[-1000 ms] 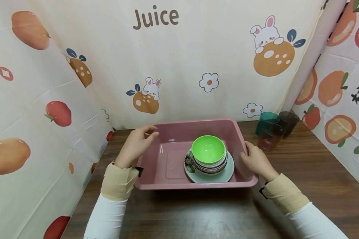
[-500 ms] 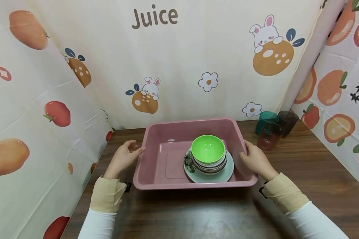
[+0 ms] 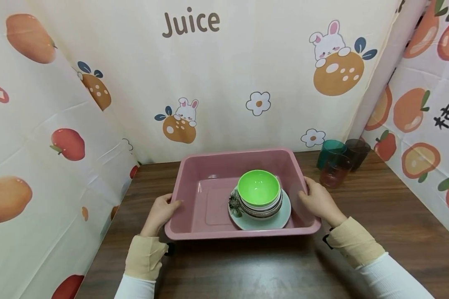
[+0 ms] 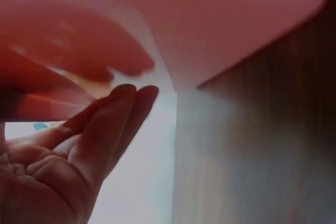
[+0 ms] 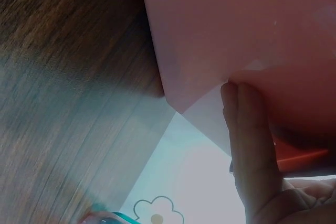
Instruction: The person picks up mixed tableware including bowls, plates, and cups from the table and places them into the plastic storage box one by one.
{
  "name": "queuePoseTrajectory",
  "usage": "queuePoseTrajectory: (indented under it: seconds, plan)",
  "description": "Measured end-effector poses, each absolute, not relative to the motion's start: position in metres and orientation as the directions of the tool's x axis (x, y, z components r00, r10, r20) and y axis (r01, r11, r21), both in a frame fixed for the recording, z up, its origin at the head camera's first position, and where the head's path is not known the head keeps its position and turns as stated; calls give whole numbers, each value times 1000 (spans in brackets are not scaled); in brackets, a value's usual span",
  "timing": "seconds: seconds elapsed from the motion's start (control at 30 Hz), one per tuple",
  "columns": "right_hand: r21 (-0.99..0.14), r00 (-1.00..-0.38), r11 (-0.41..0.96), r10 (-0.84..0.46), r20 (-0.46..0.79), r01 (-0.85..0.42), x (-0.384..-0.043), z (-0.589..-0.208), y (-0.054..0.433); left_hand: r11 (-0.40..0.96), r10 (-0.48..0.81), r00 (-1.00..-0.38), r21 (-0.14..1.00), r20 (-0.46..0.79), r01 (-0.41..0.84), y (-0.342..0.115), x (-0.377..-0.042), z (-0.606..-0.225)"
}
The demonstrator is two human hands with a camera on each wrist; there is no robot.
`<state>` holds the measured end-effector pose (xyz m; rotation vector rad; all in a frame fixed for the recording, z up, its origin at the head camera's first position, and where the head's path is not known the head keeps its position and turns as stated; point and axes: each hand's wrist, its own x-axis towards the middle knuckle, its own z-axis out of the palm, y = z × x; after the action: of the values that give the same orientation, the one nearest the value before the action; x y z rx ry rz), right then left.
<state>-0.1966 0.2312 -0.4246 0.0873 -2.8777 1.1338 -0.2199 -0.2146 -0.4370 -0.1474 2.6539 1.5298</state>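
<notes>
A pink rectangular basin (image 3: 214,235) stands on the table. Inside it, toward the right, a bright green bowl (image 3: 259,189) tops a stack of bowls on a pale plate (image 3: 282,218) with a dark plant pattern. My left hand (image 3: 159,214) grips the basin's left rim, thumb over the edge and fingers outside. My right hand (image 3: 320,202) holds the right rim in the same manner. The left wrist view has the left fingers (image 4: 107,129) close along the outer wall; in the right wrist view the right fingers (image 5: 249,129) lie against the opposite wall.
Three see-through cups, a teal one (image 3: 324,154), a dark one (image 3: 360,153) and a reddish one (image 3: 331,176), cluster at the back right of the brown wooden table (image 3: 232,270). Fruit-printed cloth (image 3: 224,74) hangs behind and along both sides.
My left hand has moved from over the basin's back left corner, out past its left side, then back onto the left rim. The right hand has stayed at the right rim.
</notes>
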Motion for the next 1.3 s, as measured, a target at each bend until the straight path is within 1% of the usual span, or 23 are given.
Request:
queuePoseTrajectory:
  seconds: [0.2,0.47,0.53,0.57,0.63,0.67,0.73,0.8,0.83,0.9,0.97,1.07,1.2,1.3]
  plan:
    - [-680,-996,730,-35,77,-78,-197,-426,232,454,-80,-993,884,-84,-112,-213,-219,-439]
    - [-715,-998,696,-43,49,-65,-193,-424,235,459,-83,-993,881,-80,-110,-213,-218,-442]
    - [-708,-996,702,-26,85,-79,-191,-422,236,459,-88,-993,881,-82,-114,-213,-217,-444]
    - [-698,-992,710,-7,129,-96,-190,-421,238,459,-91,-992,881,-84,-117,-213,-216,-444]
    - [-671,-958,724,54,283,-157,-191,-419,243,460,-93,-992,881,-80,-114,-213,-215,-444]
    - [-651,-922,734,94,375,-190,-193,-418,248,462,-91,-993,880,-78,-112,-213,-215,-444]
    - [-618,-828,751,181,531,-233,-198,-416,261,457,-87,-994,884,-70,-102,-212,-215,-443]
    - [-608,-744,761,267,612,-227,-205,-414,278,451,-79,-995,888,-58,-88,-212,-217,-442]
    - [-617,-725,760,307,617,-203,-208,-414,287,448,-77,-995,890,-58,-87,-212,-217,-442]
    - [-658,-731,742,381,567,-124,-211,-415,304,441,-80,-995,893,-61,-91,-212,-216,-441]
    - [-699,-761,714,437,480,-30,-213,-417,318,442,-83,-994,892,-66,-96,-212,-216,-440]
    - [-739,-806,670,478,350,76,-216,-424,332,449,-89,-993,887,-74,-106,-212,-216,-439]
    - [-758,-845,636,478,241,144,-220,-433,339,452,-83,-994,886,-77,-107,-212,-217,-439]
    - [-762,-861,627,468,201,163,-221,-438,340,452,-78,-994,886,-78,-105,-212,-218,-440]
